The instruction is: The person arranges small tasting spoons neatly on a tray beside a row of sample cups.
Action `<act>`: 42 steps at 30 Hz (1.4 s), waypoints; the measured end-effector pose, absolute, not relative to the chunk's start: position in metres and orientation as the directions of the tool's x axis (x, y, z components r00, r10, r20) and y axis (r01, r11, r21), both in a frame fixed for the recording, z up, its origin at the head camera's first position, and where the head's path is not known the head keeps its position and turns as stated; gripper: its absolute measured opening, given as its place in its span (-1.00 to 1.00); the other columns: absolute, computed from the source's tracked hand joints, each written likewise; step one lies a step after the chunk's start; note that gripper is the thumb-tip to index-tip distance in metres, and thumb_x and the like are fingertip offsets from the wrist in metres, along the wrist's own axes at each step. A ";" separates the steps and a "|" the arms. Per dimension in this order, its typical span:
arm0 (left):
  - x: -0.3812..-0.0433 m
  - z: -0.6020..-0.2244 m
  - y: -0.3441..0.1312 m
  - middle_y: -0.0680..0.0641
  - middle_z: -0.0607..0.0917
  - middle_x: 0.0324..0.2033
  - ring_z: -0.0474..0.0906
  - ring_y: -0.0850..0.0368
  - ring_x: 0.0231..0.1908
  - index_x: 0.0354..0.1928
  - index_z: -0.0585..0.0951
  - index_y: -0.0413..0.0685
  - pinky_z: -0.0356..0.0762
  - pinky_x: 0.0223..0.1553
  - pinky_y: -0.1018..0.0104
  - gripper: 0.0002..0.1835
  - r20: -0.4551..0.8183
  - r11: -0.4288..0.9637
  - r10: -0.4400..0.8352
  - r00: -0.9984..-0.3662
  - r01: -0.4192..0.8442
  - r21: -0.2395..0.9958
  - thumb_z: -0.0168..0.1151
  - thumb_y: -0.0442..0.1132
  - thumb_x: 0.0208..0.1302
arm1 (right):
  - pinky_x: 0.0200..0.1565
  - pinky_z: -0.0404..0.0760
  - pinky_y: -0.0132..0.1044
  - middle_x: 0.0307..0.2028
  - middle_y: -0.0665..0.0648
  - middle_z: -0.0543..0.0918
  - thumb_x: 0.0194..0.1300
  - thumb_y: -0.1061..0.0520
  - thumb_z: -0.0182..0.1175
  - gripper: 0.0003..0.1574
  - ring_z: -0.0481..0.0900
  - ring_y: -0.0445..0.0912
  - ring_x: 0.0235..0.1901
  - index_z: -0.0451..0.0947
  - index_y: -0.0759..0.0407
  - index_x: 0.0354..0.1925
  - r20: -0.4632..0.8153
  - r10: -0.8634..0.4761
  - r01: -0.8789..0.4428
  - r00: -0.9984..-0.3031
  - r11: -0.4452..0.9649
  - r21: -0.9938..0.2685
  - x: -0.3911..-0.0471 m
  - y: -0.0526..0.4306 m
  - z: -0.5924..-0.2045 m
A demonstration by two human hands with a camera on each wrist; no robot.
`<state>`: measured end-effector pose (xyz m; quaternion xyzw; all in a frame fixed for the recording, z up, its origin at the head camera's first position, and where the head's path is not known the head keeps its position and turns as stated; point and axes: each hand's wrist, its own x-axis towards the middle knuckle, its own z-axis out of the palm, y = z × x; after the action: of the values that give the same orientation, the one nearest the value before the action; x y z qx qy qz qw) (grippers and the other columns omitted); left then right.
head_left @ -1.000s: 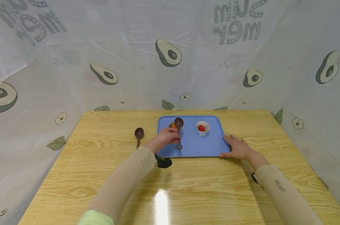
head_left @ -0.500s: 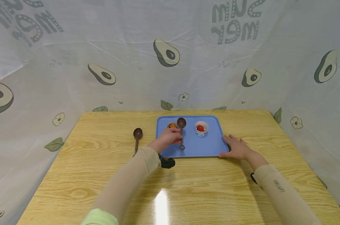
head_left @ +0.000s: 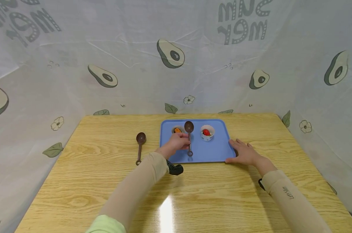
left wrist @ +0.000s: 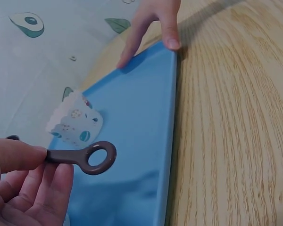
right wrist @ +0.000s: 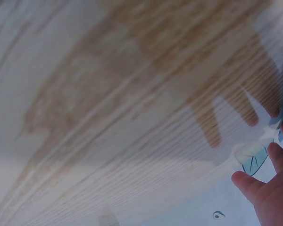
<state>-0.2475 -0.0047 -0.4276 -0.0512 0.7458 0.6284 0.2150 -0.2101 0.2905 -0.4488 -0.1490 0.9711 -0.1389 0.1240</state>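
Note:
My left hand [head_left: 176,143] pinches the handle of a dark brown spoon [head_left: 189,127] between thumb and fingers, above the blue tray [head_left: 210,153]. In the left wrist view the ring end of that spoon [left wrist: 101,157] sticks out past the thumb. My right hand [head_left: 244,153] rests on the tray's right front corner, thumb at the front edge and straight fingers along the side. A patterned paper cup [head_left: 207,137] with a red item [head_left: 206,132] in it stands on the tray. Behind my left hand, partly hidden, is another cup holding an orange and black item [head_left: 177,130].
A second brown spoon [head_left: 141,139] lies on the wooden table [head_left: 106,174], left of the tray. A pale cloth [head_left: 141,87] printed with avocados hangs behind the table and along both sides.
My left hand has shifted slightly right with the spoon, showing more of the orange item. My right hand stays on the tray corner. The view has drifted a little.

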 end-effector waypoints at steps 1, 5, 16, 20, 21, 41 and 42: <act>-0.260 -0.447 -0.004 -0.22 0.63 -0.12 0.58 0.21 -0.43 0.06 0.49 -0.29 0.64 -0.32 0.37 -0.65 -0.377 0.189 0.199 -0.905 -0.342 0.921 0.15 -0.44 0.22 | 0.22 -0.07 0.44 0.36 0.43 0.12 0.00 -0.40 0.27 0.30 -0.03 0.35 0.37 0.01 0.35 0.40 -0.197 -0.325 -0.256 -0.925 0.917 -0.307 -0.210 0.291 -0.449; -0.261 -0.451 -0.002 -0.19 0.63 -0.18 0.66 0.04 -0.31 -0.03 0.51 -0.27 0.66 -0.21 0.25 -0.72 -0.373 0.174 0.207 -0.905 -0.341 0.924 0.16 -0.46 0.19 | 0.22 -0.07 0.44 0.36 0.43 0.13 0.00 -0.40 0.27 0.30 -0.03 0.35 0.37 0.02 0.34 0.40 -0.191 -0.325 -0.259 -0.926 0.916 -0.307 -0.210 0.291 -0.450; -0.316 -0.554 0.003 -0.16 0.61 -0.28 0.65 0.01 -0.37 -0.12 0.51 -0.21 0.66 -0.36 0.20 -0.77 -0.293 0.170 0.252 -0.922 -0.256 0.952 0.23 -0.38 0.16 | 0.23 -0.08 0.44 0.38 0.42 0.11 0.01 -0.41 0.25 0.30 -0.05 0.35 0.37 0.00 0.33 0.41 -0.197 -0.330 -0.258 -0.923 0.911 -0.321 -0.211 0.293 -0.453; -0.313 -0.553 0.004 -0.13 0.60 -0.35 0.63 0.03 -0.44 -0.21 0.52 -0.19 0.65 -0.43 0.25 -0.82 -0.278 0.151 0.247 -0.928 -0.246 0.957 0.23 -0.42 0.11 | 0.24 -0.09 0.43 0.38 0.41 0.10 0.02 -0.41 0.25 0.30 -0.06 0.34 0.38 -0.01 0.32 0.41 -0.199 -0.331 -0.255 -0.922 0.910 -0.327 -0.211 0.293 -0.453; -0.307 -0.543 0.004 -0.14 0.60 -0.33 0.64 0.02 -0.42 -0.19 0.53 -0.20 0.66 -0.40 0.23 -0.80 -0.287 0.159 0.243 -0.927 -0.254 0.954 0.24 -0.42 0.12 | 0.23 -0.09 0.44 0.38 0.41 0.11 0.01 -0.40 0.25 0.30 -0.05 0.34 0.38 0.00 0.33 0.41 -0.197 -0.333 -0.258 -0.922 0.909 -0.327 -0.211 0.293 -0.453; -0.329 -0.594 0.014 -0.13 0.60 -0.26 0.65 0.03 -0.41 -0.10 0.51 -0.18 0.66 -0.39 0.21 -0.74 -0.360 0.198 0.184 -0.915 -0.324 0.925 0.21 -0.43 0.14 | 0.22 -0.05 0.44 0.37 0.41 0.13 0.02 -0.38 0.27 0.27 -0.01 0.35 0.37 0.02 0.34 0.40 -0.188 -0.336 -0.269 -0.923 0.911 -0.311 -0.211 0.294 -0.452; -0.325 -0.585 0.014 -0.11 0.59 -0.30 0.64 0.05 -0.43 -0.13 0.51 -0.19 0.66 -0.40 0.24 -0.77 -0.362 0.193 0.189 -0.913 -0.327 0.925 0.19 -0.45 0.15 | 0.22 -0.05 0.44 0.37 0.41 0.13 0.02 -0.38 0.27 0.27 -0.01 0.35 0.37 0.02 0.34 0.40 -0.188 -0.337 -0.269 -0.923 0.911 -0.313 -0.211 0.294 -0.452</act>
<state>-0.3248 0.0137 -0.5854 -0.0463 0.7449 0.6336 0.2038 -0.2110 0.2937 -0.4517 -0.1560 0.9701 -0.1418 0.1199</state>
